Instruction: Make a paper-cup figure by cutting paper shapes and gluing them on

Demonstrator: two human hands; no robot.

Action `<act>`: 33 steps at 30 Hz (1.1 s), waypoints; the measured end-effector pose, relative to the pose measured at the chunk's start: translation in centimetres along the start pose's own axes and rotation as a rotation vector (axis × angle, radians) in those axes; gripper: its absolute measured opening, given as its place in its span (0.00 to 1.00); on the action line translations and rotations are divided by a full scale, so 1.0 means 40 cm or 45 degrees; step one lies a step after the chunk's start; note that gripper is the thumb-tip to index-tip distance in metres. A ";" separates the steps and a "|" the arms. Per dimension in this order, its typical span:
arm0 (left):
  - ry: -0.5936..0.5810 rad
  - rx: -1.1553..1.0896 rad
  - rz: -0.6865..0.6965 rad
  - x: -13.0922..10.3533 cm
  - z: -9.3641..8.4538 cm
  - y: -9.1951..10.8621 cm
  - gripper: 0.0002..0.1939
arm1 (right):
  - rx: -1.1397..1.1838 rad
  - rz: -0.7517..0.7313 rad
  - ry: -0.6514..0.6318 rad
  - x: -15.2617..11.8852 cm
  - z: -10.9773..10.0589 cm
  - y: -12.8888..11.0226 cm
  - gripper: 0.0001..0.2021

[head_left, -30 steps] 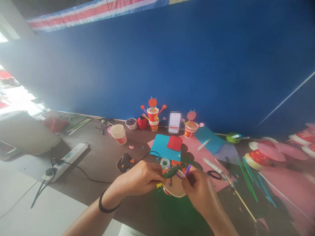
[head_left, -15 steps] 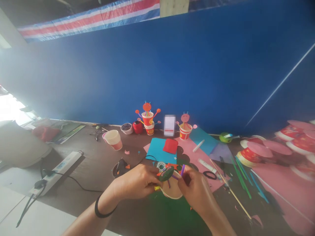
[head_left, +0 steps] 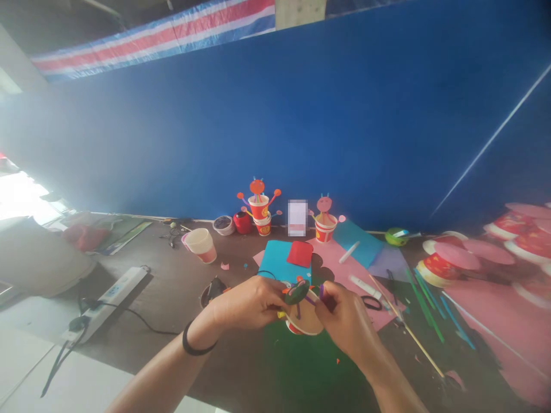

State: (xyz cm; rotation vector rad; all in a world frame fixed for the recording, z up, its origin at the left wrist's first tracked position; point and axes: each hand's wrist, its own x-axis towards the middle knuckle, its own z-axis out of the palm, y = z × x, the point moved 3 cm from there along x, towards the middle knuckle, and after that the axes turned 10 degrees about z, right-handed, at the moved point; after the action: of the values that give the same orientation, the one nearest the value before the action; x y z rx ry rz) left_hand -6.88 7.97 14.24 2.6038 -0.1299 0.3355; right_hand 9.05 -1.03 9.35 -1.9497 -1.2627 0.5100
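Note:
A paper cup [head_left: 309,326] with a red and white outside is tilted between my hands, its opening toward me. My left hand [head_left: 257,303] is closed at the cup's left rim, beside a dark green disc [head_left: 298,292] at the rim. A bit of yellow shows under its fingertips. My right hand [head_left: 348,315] pinches a purple strip, perhaps a pipe cleaner [head_left: 321,291], against the right rim; its fingertips are partly hidden. Another short purple piece stands inside the cup. Beyond the hands lie a blue sheet [head_left: 275,259] and a red piece [head_left: 300,254].
Decorated cup figures [head_left: 326,228] stand along the blue wall. A stack of cups [head_left: 201,245] and a power strip [head_left: 109,298] are at left. At right lie a thin stick [head_left: 415,335], green strips [head_left: 426,307], black scissor-like loops [head_left: 371,302] and pink-topped cups [head_left: 439,267].
The cup and both hands are slightly higher in the picture, and the cup is tilted so its red side shows below the rim. The view has shifted a little.

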 end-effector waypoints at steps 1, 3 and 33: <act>-0.003 -0.034 -0.022 0.001 0.002 -0.004 0.08 | -0.007 -0.013 0.017 0.002 0.001 0.003 0.14; 0.005 -0.074 -0.068 0.001 0.005 -0.016 0.07 | -0.034 -0.026 0.049 0.008 0.004 0.010 0.13; 0.013 -0.571 -0.187 0.010 0.021 -0.118 0.12 | -0.099 0.014 -0.086 0.049 0.007 0.023 0.07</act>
State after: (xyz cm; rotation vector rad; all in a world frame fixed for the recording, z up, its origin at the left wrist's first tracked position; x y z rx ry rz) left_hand -5.61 11.61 11.40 2.1530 -0.0074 0.2348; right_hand 10.29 0.60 8.60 -2.0195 -1.3331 0.5439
